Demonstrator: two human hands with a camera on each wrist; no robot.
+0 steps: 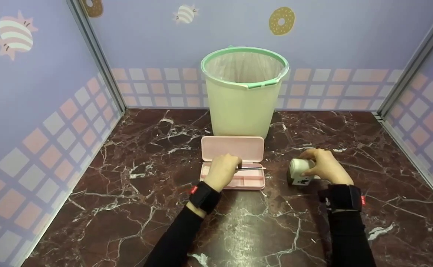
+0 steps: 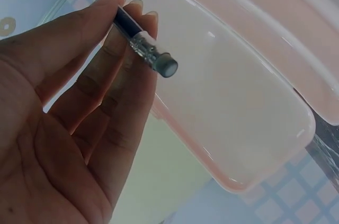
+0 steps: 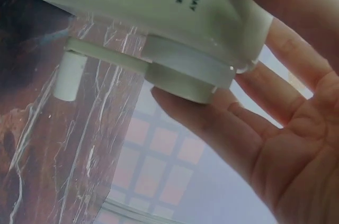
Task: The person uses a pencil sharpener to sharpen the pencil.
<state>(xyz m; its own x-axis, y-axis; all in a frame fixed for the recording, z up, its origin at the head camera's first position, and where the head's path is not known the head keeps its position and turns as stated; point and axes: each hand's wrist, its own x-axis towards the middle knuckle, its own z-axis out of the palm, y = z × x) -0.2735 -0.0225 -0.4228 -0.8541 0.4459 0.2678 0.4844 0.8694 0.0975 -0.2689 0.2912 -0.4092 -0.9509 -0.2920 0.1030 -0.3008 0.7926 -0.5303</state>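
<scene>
My left hand (image 1: 224, 170) pinches a dark pencil (image 1: 251, 168) between thumb and fingertips, over an open pink pencil case (image 1: 233, 149). The pencil lies sideways with its pale tip to the right; in the left wrist view its metal band and eraser (image 2: 167, 65) stick out past my fingers. On the right, my right hand (image 1: 327, 167) grips a pale pencil sharpener (image 1: 301, 172) with a panda print, at or just above the table. The right wrist view shows its crank (image 3: 108, 57) with a white knob (image 3: 70, 77). My palm hides the case's left part.
Behind the pencil case stands a tall pale-green bin (image 1: 242, 104) with a green rim and a clear liner. Patterned panels (image 1: 157, 37) enclose the back and both sides of the dark marbled table (image 1: 146, 207). The case's lower half has divided compartments (image 1: 251, 181).
</scene>
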